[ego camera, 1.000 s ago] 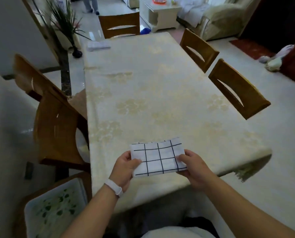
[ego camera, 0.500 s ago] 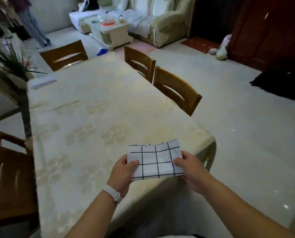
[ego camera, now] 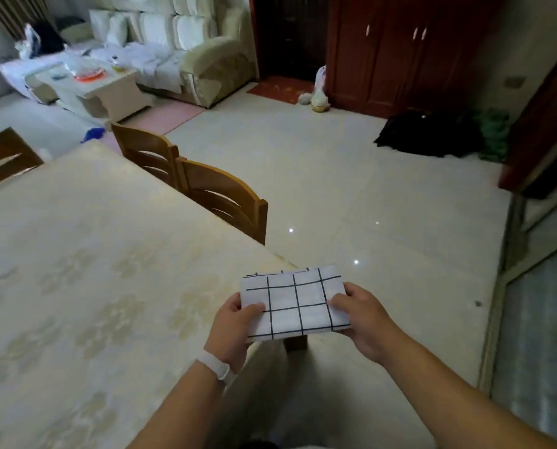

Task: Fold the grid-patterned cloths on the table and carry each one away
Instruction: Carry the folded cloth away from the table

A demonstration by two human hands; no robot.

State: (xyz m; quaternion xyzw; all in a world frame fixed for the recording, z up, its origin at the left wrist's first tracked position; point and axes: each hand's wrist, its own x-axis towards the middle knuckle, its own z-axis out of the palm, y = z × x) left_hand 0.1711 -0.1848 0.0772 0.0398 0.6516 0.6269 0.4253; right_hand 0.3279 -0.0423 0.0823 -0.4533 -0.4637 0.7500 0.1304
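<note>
A folded white cloth with a black grid [ego camera: 295,303] is held in the air over the table's near right corner. My left hand [ego camera: 236,328] grips its left edge, thumb on top. My right hand [ego camera: 361,319] grips its right edge the same way. The table [ego camera: 86,270], under a cream flowered cover, fills the left of the view.
Two wooden chairs [ego camera: 219,192] stand along the table's right side, a third chair back [ego camera: 1,157] at its far end. Pale tiled floor [ego camera: 368,196] opens to the right. Beyond lie a sofa [ego camera: 186,59], a white coffee table [ego camera: 92,85], red cabinets [ego camera: 400,50] and a dark heap [ego camera: 429,137].
The view has swung right, away from the table toward the open floor. Both hands keep their hold on the folded cloth, which now hangs over the table's corner.
</note>
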